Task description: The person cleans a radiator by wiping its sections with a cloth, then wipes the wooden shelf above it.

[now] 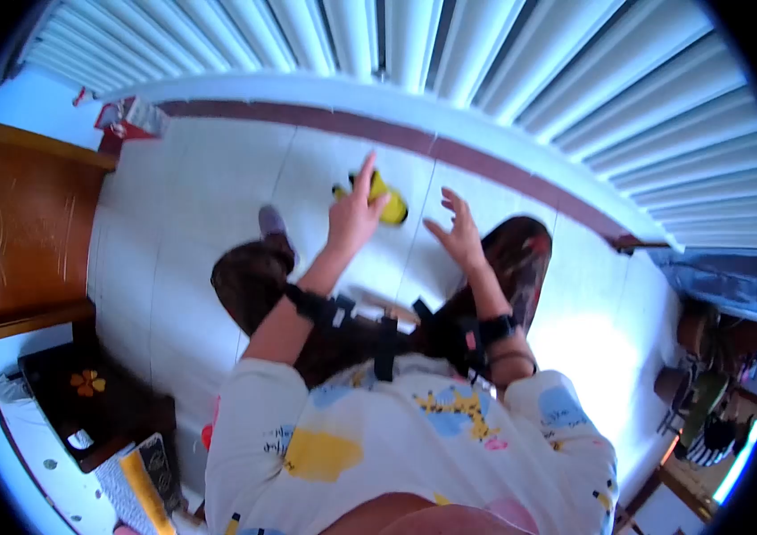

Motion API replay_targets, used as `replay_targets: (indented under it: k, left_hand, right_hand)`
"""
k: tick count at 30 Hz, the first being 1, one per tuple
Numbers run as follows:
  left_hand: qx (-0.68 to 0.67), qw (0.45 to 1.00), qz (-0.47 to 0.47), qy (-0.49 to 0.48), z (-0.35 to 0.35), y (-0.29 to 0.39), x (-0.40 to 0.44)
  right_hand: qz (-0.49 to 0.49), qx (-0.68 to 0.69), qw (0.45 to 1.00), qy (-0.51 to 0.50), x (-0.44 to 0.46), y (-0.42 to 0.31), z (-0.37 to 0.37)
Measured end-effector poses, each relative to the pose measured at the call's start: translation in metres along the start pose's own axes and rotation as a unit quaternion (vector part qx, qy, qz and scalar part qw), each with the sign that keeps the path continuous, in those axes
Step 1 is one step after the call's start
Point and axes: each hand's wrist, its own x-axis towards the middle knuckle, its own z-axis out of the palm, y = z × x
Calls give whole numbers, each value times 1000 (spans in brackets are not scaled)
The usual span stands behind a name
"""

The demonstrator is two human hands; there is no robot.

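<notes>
My left hand [356,214] is raised in front of me with its index finger stretched out, and it appears to hold nothing. Partly behind it is a yellow object with black ends [389,203], perhaps a toy; it seems to lie on the floor below, though I cannot tell whether the hand touches it. Off to the right, my right hand [459,234] hangs in the air over my knee, fingers apart and slightly bent. Nothing is between those fingers. Dark straps circle both my forearms.
White tiled floor [191,187] spreads beneath me up to a ribbed white shutter or panel [485,53]. A red and white box [133,119] stands at its left end. Left are a wooden door [26,223] and a dark stool or small table [93,392]. Several pots [695,330] crowd the right.
</notes>
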Motion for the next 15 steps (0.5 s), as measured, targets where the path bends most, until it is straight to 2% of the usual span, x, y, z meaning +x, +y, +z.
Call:
replay_targets:
  k: [1,2,4,5,6,7,8,9,11,13,14,15]
  left_hand:
    - [-10,1000,13,-11,-1,6,1]
    - [-11,998,-10,-56,-4,16,3]
    - [-41,997,28,-53,0,30,6]
    - [-35,997,37,-57,-1,36,6]
    - [7,996,51,-72,-5,41,7]
    - [49,993,65,-87,-13,48,9]
    - [80,987,43,-132,-24,55,9]
    - [77,988,53,-120,-30,52,9]
    - [129,980,148,37,-50,36,7]
    - [152,976,128,84,-81,11,0]
    - [169,974,117,92,-97,-5,-5]
    - [186,972,104,99,-114,-22,-11]
  right_hand:
    - [-74,-27,997,21,1,-12,-5]
    - [-97,43,994,-15,0,-30,-11]
    - [-154,4,985,-76,-2,-49,-6]
    - [-107,23,985,-135,-5,-59,-4]
    - [-8,-20,986,-167,-8,-70,-1]
    - [-29,-2,990,-139,-7,-66,7]
    - [51,21,984,-170,-5,-62,8]
    - [64,36,984,-162,-5,-58,9]
    - [174,157,953,-190,3,-42,8]
    - [170,211,956,-115,20,-60,-26]
    - [119,188,974,-31,38,-61,-46]
    - [-5,102,993,59,55,-79,-80]
